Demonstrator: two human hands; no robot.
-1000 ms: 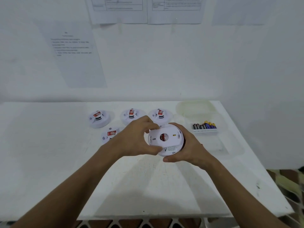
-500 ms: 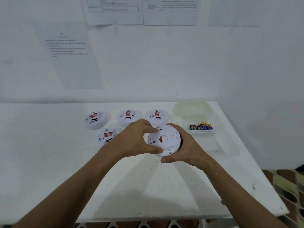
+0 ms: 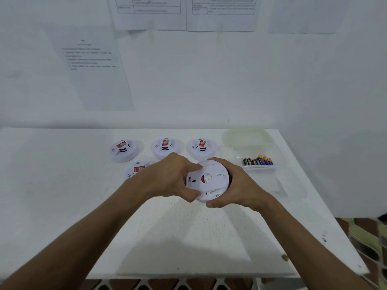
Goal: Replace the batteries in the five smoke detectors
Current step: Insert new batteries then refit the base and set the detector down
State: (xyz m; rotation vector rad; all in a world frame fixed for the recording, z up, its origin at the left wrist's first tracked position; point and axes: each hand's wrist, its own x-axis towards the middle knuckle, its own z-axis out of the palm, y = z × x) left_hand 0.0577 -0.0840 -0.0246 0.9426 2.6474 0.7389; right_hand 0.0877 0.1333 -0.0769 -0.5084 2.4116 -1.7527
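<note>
White table (image 3: pixel 188 237), near edge at the bottom of the view, right edge running diagonally toward the far right corner; a broad bare stretch of tabletop lies between the near edge and the hands. Both forearms cross this stretch and converge above mid-table.

Left hand (image 3: pixel 167 178): fingers curled over the upper left rim of the held smoke detector (image 3: pixel 207 181), thumb pressed against its lower left edge. Right hand (image 3: pixel 240 187): cupped around the right side of the same unit, thumb under the lower rim, fingers wrapped behind and hidden from view. The detector is held between the two hands with its flat back plate tilted toward the camera; a red circular part shows at the centre and a small printed label near the lower edge.

Just left of the left wrist, a fourth detector (image 3: pixel 137 170) rests on the table, partly covered by the hand. Farther back, three detectors stand in a row: left detector (image 3: pixel 123 150), middle detector (image 3: pixel 165 147), right detector (image 3: pixel 201 148), each with a red label on top.

To the right of the row, a clear plastic container (image 3: pixel 259 166) holds a line of batteries (image 3: pixel 257 161), black-red and blue-yellow; its translucent lid (image 3: pixel 245 137) lies behind it near the far edge. Printed paper sheets (image 3: pixel 94 70) hang on the white wall beyond.
</note>
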